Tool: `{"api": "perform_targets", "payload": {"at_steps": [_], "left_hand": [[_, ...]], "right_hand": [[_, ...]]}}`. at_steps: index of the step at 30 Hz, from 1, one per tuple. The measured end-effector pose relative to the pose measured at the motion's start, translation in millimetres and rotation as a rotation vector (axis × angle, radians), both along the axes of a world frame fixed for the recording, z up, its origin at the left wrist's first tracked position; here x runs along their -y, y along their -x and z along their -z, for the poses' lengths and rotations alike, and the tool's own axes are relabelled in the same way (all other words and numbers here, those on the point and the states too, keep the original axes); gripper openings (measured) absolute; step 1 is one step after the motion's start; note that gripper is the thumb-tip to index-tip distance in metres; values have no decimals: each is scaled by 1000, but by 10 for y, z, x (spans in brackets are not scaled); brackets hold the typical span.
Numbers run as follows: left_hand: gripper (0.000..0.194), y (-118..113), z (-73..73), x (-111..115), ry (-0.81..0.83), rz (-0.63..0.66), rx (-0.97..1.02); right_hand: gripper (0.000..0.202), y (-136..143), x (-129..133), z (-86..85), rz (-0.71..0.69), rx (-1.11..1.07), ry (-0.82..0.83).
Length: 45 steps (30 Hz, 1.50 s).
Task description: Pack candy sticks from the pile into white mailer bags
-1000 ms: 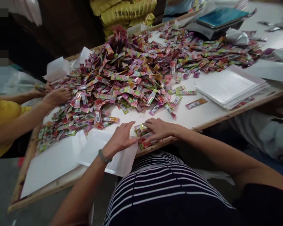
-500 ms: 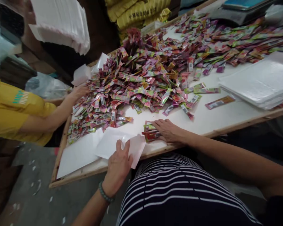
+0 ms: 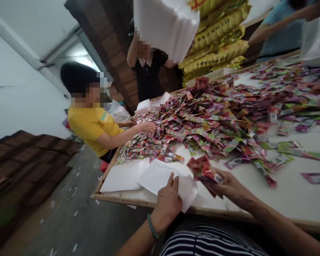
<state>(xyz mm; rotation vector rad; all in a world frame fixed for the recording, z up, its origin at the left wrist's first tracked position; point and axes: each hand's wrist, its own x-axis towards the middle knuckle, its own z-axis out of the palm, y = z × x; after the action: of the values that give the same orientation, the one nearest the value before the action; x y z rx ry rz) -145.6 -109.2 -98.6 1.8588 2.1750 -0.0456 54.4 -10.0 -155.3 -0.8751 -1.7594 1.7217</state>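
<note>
My left hand point(image 3: 168, 201), with a green beaded bracelet at the wrist, grips a flat white mailer bag point(image 3: 186, 186) by its near end. The bag lies at the table's near edge, and its right end is lifted a little. My right hand point(image 3: 229, 186) is closed round a bunch of small snack packets point(image 3: 202, 169), mostly red. It holds them just above the table, beside the bag's right end. Beyond both hands rises a large heap of colourful snack packets point(image 3: 213, 122).
More white mailer bags point(image 3: 122, 176) lie at the left table corner. A person in a yellow shirt point(image 3: 93, 124) reaches into the heap; another behind lifts a white stack point(image 3: 165, 28). Yellow sacks point(image 3: 216, 46) stand behind. The wooden table rim point(image 3: 229, 214) runs along the front.
My right hand has lifted the packets off the table and brought them to the bag's right end. My left hand stays on the bag. The view has swung left and up.
</note>
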Motion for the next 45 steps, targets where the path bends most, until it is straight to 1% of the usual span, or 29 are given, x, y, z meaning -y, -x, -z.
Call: {"api": "perform_targets", "payload": {"at_steps": [2,4,5,6,8,9,10,13,14,16,17,18,19,21,23,25,27,30,32,33,34,36,38,39,40,41,42,44,45], "left_hand": [[78,23,45,-79,-106,-30,131],[77,44,109,-153,-205,-48,225],[76,47,146,-181,-230,-50,248],[76,46,184,-201,-242,-48,257],[77,30,259,-226,-254,-23,253],[78,17,290,-235,-258,-3,248],[79,3,315,-246,-260,20,241],[79,-41,348,-310,-283,74,212],[77,-55,348,-339,-303,80,199],[74,-82,338,-392,-350,94,178],[73,-96,330,-410,-362,112,173],[74,-114,319,-419,-357,141,175],[76,-135,304,-421,-336,179,181],[79,-190,255,-411,-274,255,207],[78,-260,175,-406,-237,279,244],[77,-335,79,-422,-258,237,281],[79,-410,-6,-450,-261,238,335],[80,-499,-104,-496,-234,274,442],[79,-515,-208,-538,-269,236,526],[76,-505,-292,-562,-306,195,581],[73,-484,-401,-583,-346,147,650],[63,-419,-671,-608,-383,68,827],[55,-339,-944,-612,-355,20,1028],[54,-298,-1049,-615,-335,-4,1123],[55,-258,-1122,-625,-321,-29,1208],[56,-223,-1160,-644,-318,-61,1277],[55,-193,-1166,-672,-321,-94,1325],[46,-155,-1118,-742,-316,-148,1363],[40,-148,-1085,-775,-310,-170,1367]], "right_hand": [[33,161,83,-86,-138,-46,27],[26,295,112,-32,-173,59,-85],[27,342,108,23,-149,137,-192],[34,376,97,79,-108,219,-320],[56,414,75,163,-28,383,-552],[62,427,69,182,10,468,-626],[64,440,67,188,52,542,-681],[48,487,83,170,153,660,-872],[43,500,89,166,143,643,-965],[34,505,93,162,43,549,-1115],[31,491,88,156,-6,508,-1135],[30,467,79,143,-27,495,-1110],[29,435,68,120,-15,522,-1048],[29,369,45,42,77,648,-902],[32,332,32,-59,118,715,-844],[39,334,26,-149,34,675,-889],[41,351,7,-204,-86,651,-928],[34,341,-96,-263,-185,776,-897],[30,293,-223,-383,-218,785,-878],[30,255,-292,-496,-232,727,-895],[31,208,-353,-647,-237,639,-927],[35,96,-421,-1042,-200,440,-1022],[32,0,-399,-1461,-142,306,-1121],[31,-24,-366,-1633,-128,268,-1176],[29,-26,-334,-1761,-131,243,-1237],[25,-9,-312,-1837,-144,232,-1300],[21,23,-307,-1862,-159,240,-1355],[18,103,-356,-1803,-151,289,-1418],[21,137,-401,-1747,-125,315,-1428]]}}
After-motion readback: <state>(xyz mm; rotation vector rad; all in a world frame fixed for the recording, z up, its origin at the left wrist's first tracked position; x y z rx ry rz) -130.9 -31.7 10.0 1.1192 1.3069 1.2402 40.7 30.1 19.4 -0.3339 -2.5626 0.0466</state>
